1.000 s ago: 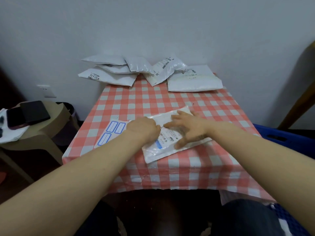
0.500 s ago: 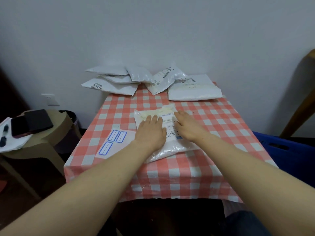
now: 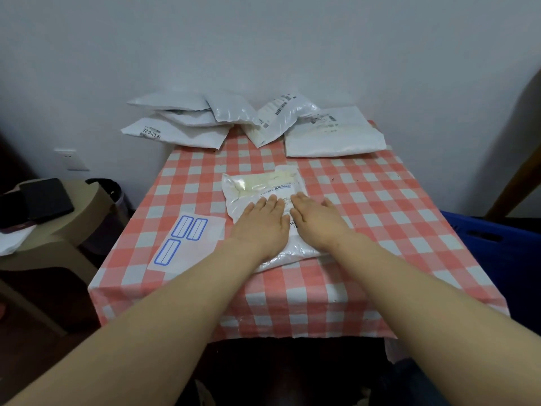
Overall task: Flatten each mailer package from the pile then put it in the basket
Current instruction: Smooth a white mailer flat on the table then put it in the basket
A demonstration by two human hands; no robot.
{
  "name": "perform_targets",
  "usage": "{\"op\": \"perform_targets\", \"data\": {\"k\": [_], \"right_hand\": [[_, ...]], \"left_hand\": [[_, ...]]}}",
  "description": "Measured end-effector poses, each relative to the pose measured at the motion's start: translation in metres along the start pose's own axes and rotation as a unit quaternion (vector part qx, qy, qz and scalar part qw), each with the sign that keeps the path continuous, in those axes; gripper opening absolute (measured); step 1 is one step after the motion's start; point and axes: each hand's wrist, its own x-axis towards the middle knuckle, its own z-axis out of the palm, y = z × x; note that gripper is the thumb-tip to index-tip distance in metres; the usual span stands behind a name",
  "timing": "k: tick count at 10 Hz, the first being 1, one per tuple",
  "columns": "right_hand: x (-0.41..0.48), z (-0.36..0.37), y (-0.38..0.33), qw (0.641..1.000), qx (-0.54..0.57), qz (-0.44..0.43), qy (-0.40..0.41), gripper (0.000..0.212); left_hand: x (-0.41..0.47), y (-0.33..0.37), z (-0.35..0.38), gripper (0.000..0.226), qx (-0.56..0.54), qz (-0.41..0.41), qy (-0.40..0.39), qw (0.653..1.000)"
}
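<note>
Now both hands, left hand (image 3: 261, 230) and right hand (image 3: 314, 222), press flat-fingered on the mailer (image 3: 257, 186) at frame centre, gripping nothing. Uneven pressure could probably slide it across the slick surface (image 3: 366, 206).

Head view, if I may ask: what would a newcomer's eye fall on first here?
The left hand and right hand press flat, side by side, on a clear mailer package at the middle of the red-checked tablecloth. Behind, a pile of white mailers lines its far edge; a blue basket shows at the right.
</note>
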Motion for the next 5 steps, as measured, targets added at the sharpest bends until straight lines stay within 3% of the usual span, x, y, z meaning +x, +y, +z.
{"op": "perform_targets", "data": {"k": [5], "right_hand": [[0.0001,-0.0066,-0.0029,0.999,-0.039,0.000,-0.018,0.048]], "left_hand": [[0.0001,0.0018,-0.0044,0.053,0.002,-0.004,-0.018,1.000]]}}
